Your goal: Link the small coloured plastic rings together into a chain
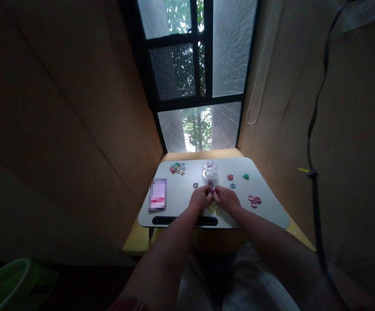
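On the white worktop (179, 196), a flat pink-and-purple item (159, 194), too blurred to identify, lies by the left edge, out of the hands' way; mixed-colour rings (177, 168) sit loosely heaped toward the far-left corner, presumably unsorted stock. Past a dark ring (195, 185), the left hand (201, 198) has its fingers drawn together on a small purple piece (212, 191), before a clear jar (209, 172) and above yellow rings (215, 210). The right hand (227, 198) pinches that piece from its other side, probably because something so small needs steadying. Farther right, red rings (230, 177), blue rings (232, 185), green rings (246, 176) and, near the right edge, pink rings (254, 200) stand apart, seemingly grouped by colour.
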`<state>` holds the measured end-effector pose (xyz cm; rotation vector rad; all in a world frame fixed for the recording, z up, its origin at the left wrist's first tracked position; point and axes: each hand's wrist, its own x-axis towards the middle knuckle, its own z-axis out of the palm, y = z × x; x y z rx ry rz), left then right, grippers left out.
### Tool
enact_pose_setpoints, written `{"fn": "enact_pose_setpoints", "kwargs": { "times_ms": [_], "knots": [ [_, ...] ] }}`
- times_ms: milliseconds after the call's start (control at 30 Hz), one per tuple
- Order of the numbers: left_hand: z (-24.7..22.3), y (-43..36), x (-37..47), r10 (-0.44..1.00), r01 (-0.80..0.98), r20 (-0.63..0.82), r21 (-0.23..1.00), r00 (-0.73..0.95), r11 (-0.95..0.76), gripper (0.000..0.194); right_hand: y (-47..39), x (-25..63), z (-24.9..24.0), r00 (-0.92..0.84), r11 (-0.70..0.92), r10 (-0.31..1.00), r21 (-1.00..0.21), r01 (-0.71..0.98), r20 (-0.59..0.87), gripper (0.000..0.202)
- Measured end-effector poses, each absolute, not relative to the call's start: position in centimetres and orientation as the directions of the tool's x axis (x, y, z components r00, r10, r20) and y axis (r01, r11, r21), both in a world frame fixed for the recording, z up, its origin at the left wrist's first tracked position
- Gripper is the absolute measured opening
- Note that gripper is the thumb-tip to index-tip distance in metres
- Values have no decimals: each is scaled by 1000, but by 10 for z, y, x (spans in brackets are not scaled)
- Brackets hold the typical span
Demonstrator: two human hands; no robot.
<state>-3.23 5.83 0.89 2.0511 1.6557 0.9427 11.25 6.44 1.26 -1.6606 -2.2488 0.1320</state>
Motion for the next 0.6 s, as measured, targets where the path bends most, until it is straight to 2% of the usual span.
{"fn": "enact_pose_setpoints", "kwargs": {
  "times_ms": [367, 600],
  "knots": [
    [9, 61, -36, 946, 719, 280, 623, 163, -309, 19, 60, 110, 23, -233, 260, 963, -251, 932, 133, 29],
    [11, 60, -34, 945, 719, 283, 623, 161, -309, 17, 60, 111, 23, -235, 263, 962, -248, 932, 138, 31]
  ]
}}
